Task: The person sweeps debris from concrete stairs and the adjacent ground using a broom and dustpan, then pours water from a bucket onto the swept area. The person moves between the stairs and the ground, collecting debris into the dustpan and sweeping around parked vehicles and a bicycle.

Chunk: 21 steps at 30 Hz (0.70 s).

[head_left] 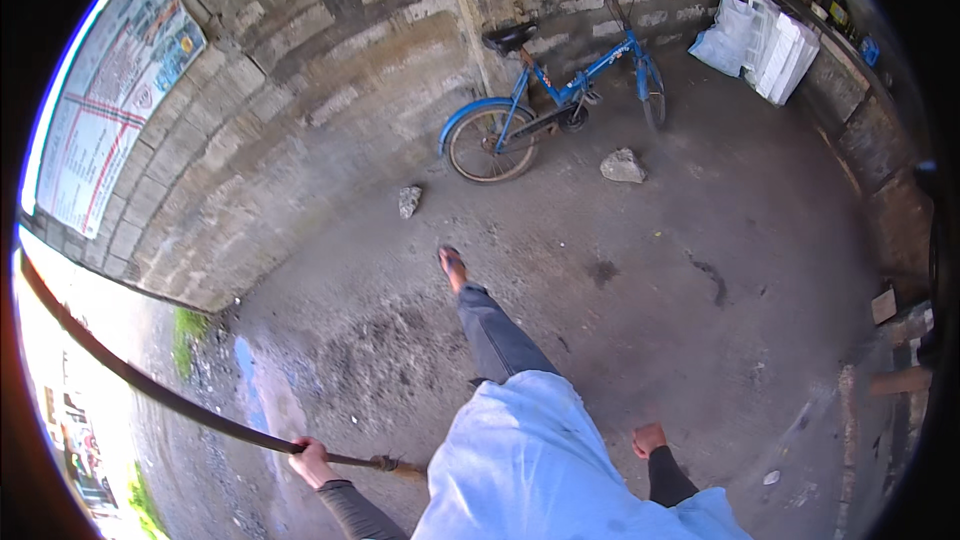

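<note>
Gripping a long dark pole, the left hand is closed around the shaft at the lower left of the frame. The pole runs from the far left edge diagonally down to the hand, then continues past it toward the lower centre, where a knotted binding sits on the shaft just beside the fingers. Its end is hidden behind the person's light blue garment, which fills the lower centre. The right hand hangs at the lower right of centre, clear of the pole and touching nothing; it appears loosely curled, holding nothing. One leg in grey trousers extends forward at centre frame, with a foot in a sandal planted on the concrete floor. Further out, two stones lie on the floor: a small one left of centre and a larger one right of centre. A blue bicycle stands against the block wall at upper centre. White bags are stacked at the upper right beside a low ledge. A printed poster hangs on the wall at the upper left. Green growth shows at the wall's foot on the left.
</note>
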{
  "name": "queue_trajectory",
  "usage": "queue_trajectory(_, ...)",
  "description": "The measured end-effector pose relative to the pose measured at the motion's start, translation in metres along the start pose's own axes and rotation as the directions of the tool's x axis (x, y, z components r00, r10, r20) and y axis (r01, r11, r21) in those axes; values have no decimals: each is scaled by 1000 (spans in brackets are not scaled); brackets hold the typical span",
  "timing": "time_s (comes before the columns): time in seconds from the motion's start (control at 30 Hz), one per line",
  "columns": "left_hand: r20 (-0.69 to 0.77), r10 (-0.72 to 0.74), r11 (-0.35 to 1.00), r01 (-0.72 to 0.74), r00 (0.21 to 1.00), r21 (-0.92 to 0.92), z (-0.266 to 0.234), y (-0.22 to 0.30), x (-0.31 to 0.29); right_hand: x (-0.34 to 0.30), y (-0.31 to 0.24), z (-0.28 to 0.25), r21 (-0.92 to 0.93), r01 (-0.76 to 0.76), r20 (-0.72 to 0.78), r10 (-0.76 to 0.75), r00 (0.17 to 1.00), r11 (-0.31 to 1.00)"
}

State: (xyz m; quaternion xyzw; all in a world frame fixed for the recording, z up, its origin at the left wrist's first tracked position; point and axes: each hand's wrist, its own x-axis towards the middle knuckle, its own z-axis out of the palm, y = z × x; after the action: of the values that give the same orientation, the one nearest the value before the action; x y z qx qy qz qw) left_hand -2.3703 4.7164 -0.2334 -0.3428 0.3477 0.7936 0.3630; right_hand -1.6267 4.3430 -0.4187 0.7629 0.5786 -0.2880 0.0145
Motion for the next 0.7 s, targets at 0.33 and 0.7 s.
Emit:
queue_trajectory(0.33,782,107,-303,-729,614,614,51,-151,-115,253,-88,-137,319,283,-446,-120,887,904)
queue_trajectory(0.7,383,-923,-54,-973,-38,-226,-107,-452,-198,-66,-167,-301,682,329,-624,284,728,654)
